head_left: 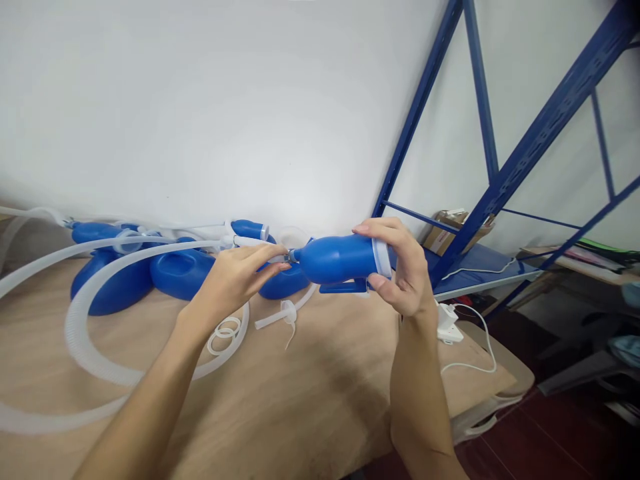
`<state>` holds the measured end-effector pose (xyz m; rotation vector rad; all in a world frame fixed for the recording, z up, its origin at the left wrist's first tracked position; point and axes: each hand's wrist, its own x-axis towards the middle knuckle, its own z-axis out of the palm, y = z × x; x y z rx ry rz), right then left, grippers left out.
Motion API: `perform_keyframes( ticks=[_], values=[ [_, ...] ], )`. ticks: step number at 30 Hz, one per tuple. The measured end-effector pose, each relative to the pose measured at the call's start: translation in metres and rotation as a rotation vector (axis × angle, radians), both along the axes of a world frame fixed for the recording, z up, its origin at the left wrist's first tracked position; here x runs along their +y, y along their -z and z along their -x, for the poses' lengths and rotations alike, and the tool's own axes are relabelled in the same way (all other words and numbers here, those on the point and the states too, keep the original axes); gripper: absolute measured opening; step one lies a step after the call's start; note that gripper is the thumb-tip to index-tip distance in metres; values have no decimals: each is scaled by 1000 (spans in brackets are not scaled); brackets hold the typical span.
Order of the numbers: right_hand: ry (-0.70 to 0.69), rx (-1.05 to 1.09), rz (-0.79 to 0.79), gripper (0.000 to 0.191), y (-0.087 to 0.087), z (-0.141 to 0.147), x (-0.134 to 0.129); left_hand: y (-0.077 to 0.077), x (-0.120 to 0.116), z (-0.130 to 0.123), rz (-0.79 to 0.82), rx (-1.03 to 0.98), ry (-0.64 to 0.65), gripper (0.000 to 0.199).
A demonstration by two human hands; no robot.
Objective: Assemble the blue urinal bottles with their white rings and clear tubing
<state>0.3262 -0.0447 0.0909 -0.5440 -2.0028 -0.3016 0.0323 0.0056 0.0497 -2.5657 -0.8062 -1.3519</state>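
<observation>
A blue plastic bottle (337, 260) with a white collar is held sideways above the table. My right hand (400, 267) grips its wide collared end, thumb below and fingers on top. At the narrow neck on the left, my left hand (253, 270) pinches the end of a translucent hose (200, 245), where a small metal clamp shows. A blue handle (344, 287) sticks out under the bottle. Behind my left hand lie more blue bottles (183, 272). On the table below are white rings (225, 335) and a short clear tube with a cap (273, 319).
Long translucent hoses (83, 333) loop over the left of the wooden table (300, 400). A white wall stands behind. At the right are a blue metal rack (480, 257), a cardboard box (440, 233) and a white power plug with a cable (449, 327).
</observation>
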Motion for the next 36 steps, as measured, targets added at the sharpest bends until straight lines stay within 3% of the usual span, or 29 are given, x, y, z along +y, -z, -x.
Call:
perform_keyframes(
  ticks=[7, 12, 24, 36],
  values=[
    [6, 188, -69, 24, 8, 21, 15, 2, -2, -7, -20, -90, 82, 23],
    [31, 270, -48, 15, 11, 19, 21, 6, 2, -5, 46, -80, 107, 24],
    [-210, 187, -28, 23, 13, 14, 32, -1, 3, 0, 388, -50, 150, 23],
    [-271, 215, -14, 20, 16, 8, 41, -5, 1, 1, 586, -37, 169, 26]
  ],
)
